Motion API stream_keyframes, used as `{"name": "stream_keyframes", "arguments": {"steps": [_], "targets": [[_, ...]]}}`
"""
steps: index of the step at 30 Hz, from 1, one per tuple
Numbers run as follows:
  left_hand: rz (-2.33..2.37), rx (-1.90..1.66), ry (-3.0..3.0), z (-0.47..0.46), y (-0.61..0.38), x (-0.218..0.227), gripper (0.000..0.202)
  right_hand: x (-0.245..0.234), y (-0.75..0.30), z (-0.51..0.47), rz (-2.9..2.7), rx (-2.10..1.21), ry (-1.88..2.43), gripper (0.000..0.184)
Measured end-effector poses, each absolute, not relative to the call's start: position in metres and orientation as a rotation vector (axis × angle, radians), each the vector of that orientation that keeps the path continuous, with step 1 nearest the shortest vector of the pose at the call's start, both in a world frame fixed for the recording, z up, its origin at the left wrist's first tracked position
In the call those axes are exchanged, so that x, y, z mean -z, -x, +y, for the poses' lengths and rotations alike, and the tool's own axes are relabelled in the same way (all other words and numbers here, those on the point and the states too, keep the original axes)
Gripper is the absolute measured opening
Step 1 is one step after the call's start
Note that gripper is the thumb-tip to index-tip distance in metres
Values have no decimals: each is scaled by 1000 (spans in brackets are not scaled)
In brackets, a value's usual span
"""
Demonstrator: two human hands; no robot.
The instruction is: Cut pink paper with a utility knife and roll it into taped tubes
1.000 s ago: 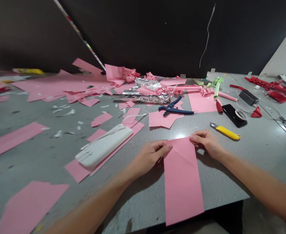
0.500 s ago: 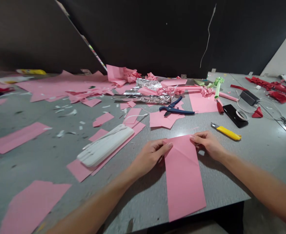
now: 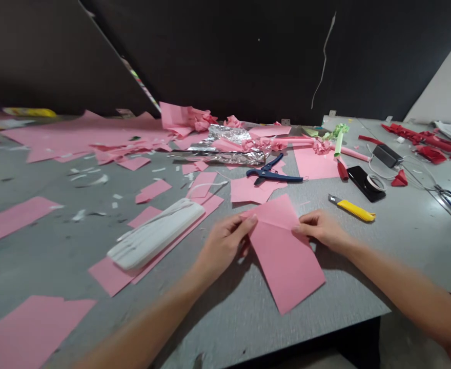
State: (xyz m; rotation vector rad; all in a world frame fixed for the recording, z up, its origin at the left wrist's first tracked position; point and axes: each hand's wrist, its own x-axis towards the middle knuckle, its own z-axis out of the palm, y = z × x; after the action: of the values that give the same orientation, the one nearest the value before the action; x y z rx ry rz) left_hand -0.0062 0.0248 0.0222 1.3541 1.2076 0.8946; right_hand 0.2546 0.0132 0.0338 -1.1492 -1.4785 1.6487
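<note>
A rectangular sheet of pink paper (image 3: 287, 261) with a crease across its upper part is held just over the grey table, near its front edge. My left hand (image 3: 227, 243) pinches the sheet's left edge between thumb and fingers. On the opposite side, my right hand (image 3: 321, 228) grips the right edge close to the crease. A yellow box cutter (image 3: 352, 208) lies beyond my right hand. Left of my left hand, a long white object with grey streaks (image 3: 157, 233) rests on pink paper strips.
Blue-handled cutters (image 3: 273, 173) lie on pink scraps behind the sheet. Crumpled foil (image 3: 229, 138) and crumpled pink paper are along the black wall. A black phone (image 3: 365, 183) with a white ring on it, a charger (image 3: 387, 155) and cables sit at right.
The pink sheet has turned and lifted away from the front edge, its upper part now reaching beyond my hands and its crease showing. My view has shifted slightly.
</note>
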Motion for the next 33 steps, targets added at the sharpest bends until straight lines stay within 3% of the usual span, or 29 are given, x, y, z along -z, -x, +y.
{"name": "stream_keyframes", "arguments": {"steps": [6,12,33], "targets": [[1100,-974,-1230,29,9,-18,46,-32,-255,14,-1404,-1606,1146,54],[1024,-741,-1375,28,6,-20,44,-28,-253,17,-1251,-1508,1208,53],[1101,-882,-1441,25,6,-27,48,-29,-254,13,-1375,-1553,1189,51]]}}
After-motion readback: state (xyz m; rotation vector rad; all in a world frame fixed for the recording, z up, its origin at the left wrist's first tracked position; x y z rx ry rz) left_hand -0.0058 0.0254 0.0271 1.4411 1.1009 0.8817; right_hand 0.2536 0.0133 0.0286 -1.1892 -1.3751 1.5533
